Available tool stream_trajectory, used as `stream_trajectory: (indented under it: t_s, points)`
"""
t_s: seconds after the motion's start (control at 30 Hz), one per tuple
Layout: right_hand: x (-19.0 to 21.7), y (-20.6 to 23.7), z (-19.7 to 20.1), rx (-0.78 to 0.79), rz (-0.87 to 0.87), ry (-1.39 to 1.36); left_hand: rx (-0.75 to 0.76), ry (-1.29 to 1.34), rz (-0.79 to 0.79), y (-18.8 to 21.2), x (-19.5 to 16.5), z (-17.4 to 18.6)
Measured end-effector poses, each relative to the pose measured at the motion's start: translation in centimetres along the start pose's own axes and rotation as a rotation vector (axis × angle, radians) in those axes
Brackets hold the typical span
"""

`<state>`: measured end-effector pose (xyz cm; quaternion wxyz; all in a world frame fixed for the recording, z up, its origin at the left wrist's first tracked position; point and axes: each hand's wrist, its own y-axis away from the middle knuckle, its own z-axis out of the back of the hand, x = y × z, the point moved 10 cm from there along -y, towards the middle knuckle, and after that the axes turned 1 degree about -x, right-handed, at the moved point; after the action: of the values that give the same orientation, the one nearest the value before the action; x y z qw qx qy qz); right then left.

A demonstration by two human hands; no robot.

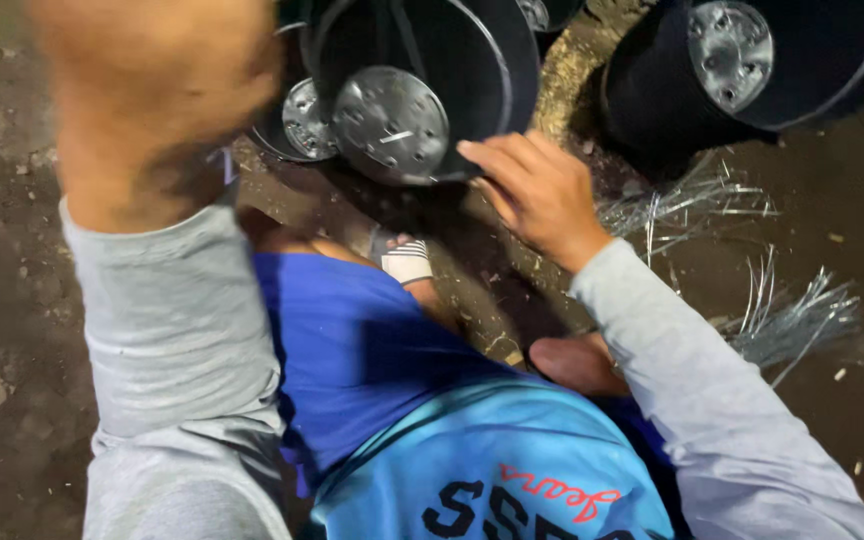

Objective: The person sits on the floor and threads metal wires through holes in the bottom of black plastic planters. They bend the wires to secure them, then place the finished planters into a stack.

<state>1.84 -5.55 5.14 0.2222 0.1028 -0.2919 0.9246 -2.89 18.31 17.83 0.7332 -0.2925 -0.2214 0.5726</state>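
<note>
In the head view, your right hand [537, 190] lies with its fingers stretched and close together, flat against the rim of a black bucket [472, 60]. This bucket lies on its side at the far middle of the scene, just beyond your knees. Its wall is smooth and dark, with a thin pale line around the rim, and its bottom carries a round metal disc [390, 122], dull grey with small holes and scratches.

Your left hand [157, 90] is raised near the camera at the far left, very blurred; it looks closed like a fist, but I cannot tell if it holds something.

Just left of the bucket is a second disc [309, 120] of the same metal. At the far right lies another black bucket [802, 60] with its own disc. On the right, thin silver wires [787, 320] lie in loose bundles on the rough, dirty ground [2, 300]. Your sleeves are soft grey cloth.
</note>
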Motion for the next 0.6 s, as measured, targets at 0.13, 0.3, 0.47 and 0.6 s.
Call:
stream_trajectory:
  t_s: [0.13,0.3,0.47,0.6]
  points:
    - [1.3,-5.3,-2.8,-0.056,0.083,0.0,-0.034,0.099,0.298,4.3,7.8,1.1]
    - [1.7,-9.4,-9.1,-0.02,0.122,-0.017,-0.026,0.106,0.428,6.7,12.2,0.1]
    - [2.4,-11.4,-14.1,0.188,0.101,0.057,0.037,0.258,0.365,6.3,13.0,-1.3]
    - [2.0,-12.5,-16.7,0.357,0.061,0.202,0.15,0.286,0.415,6.0,14.0,-3.4]
